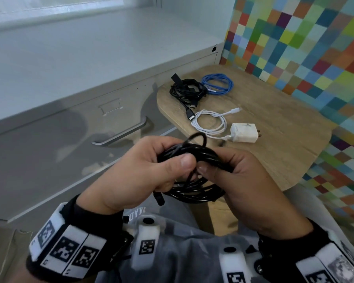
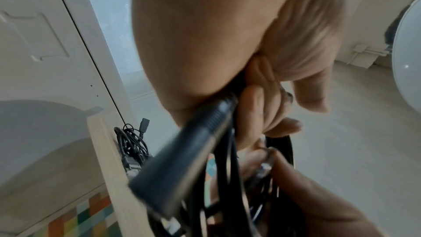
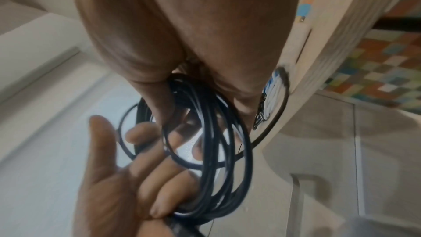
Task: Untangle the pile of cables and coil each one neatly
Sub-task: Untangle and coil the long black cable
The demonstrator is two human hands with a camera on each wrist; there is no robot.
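Hands hold one black cable (image 1: 194,160) above the lap, in front of the bench (image 1: 274,127). Its loops are gripped by the left hand (image 1: 151,170), fingers (image 2: 257,114) curled round them, with the plug (image 2: 182,154) sticking out below. The same loops are pinched by the right hand (image 1: 247,180). On the bench a blue cable (image 1: 218,83), a black bundle (image 1: 187,90) and a white cable (image 1: 209,122) with its charger (image 1: 243,132) are laid in coils.

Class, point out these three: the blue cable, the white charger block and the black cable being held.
blue cable (image 1: 218,83): head view, on the coil.
white charger block (image 1: 243,133): head view, top face.
black cable (image 1: 194,196): head view, lower loops.
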